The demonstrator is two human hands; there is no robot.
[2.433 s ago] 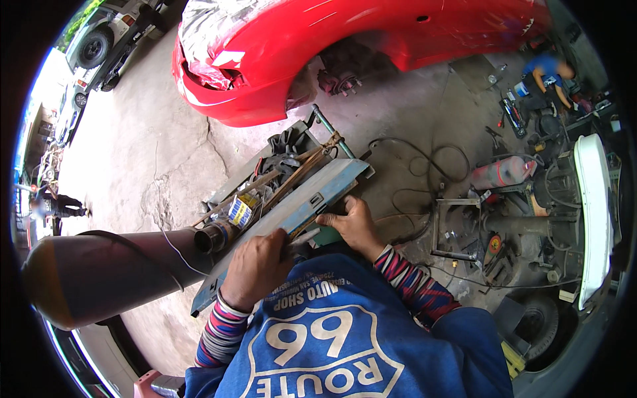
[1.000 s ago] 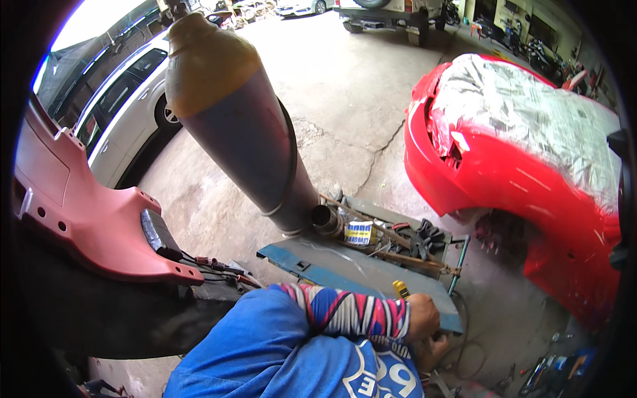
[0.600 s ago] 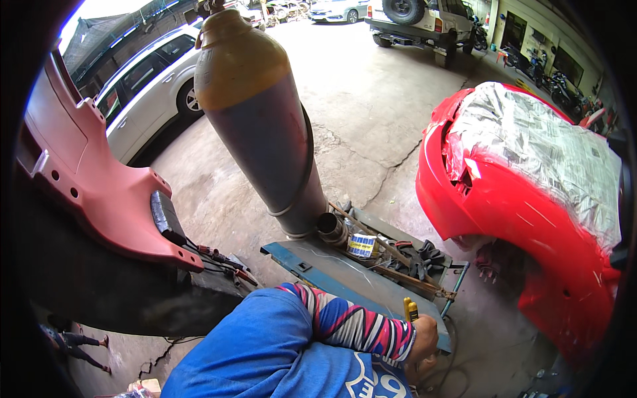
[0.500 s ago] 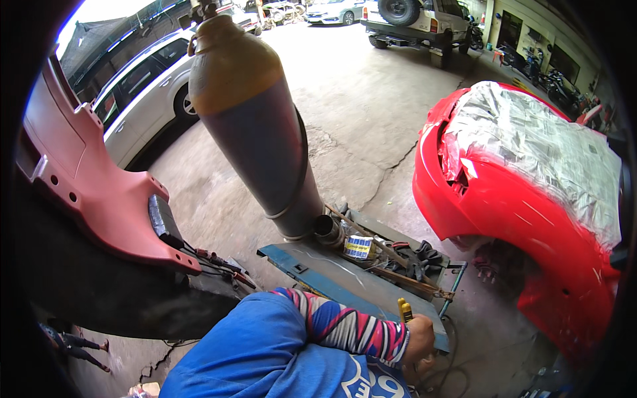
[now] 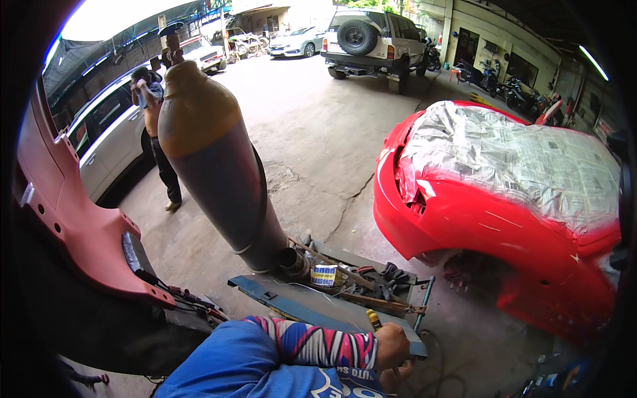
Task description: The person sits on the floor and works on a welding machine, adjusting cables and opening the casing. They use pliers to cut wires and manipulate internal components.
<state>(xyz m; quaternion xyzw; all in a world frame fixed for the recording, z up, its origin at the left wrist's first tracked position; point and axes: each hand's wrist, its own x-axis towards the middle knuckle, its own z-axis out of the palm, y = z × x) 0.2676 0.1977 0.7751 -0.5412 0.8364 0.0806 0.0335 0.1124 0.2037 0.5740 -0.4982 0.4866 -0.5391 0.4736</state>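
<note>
My left hand [image 5: 391, 346], at the end of a patterned sleeve, is closed round a yellow-handled tool [image 5: 375, 320]. The tool's yellow end sticks up above the fist; its working end is hidden. Just below, my right hand [image 5: 393, 378] shows only in part, its fingers curled close to the left. What it grips cannot be made out. Both hands are at the near right end of a flat blue metal panel [image 5: 312, 298]. On the far side of the panel are a yellow-and-blue labelled container [image 5: 324, 275] and dark gloves [image 5: 393, 273].
A tall gas cylinder [image 5: 215, 172] stands beyond the panel. On the right is a red car body [image 5: 464, 205] covered with masking paper [image 5: 511, 159]. Pink bodywork [image 5: 86, 225] rises on the left. A person [image 5: 154, 126] stands by a white car [image 5: 109, 146]. A hose [image 5: 438, 378] lies on the floor.
My view has tilted up and turned right, so the scene sits further left. A person now shows beside the cylinder. My left hand keeps its hold on the yellow-handled tool.
</note>
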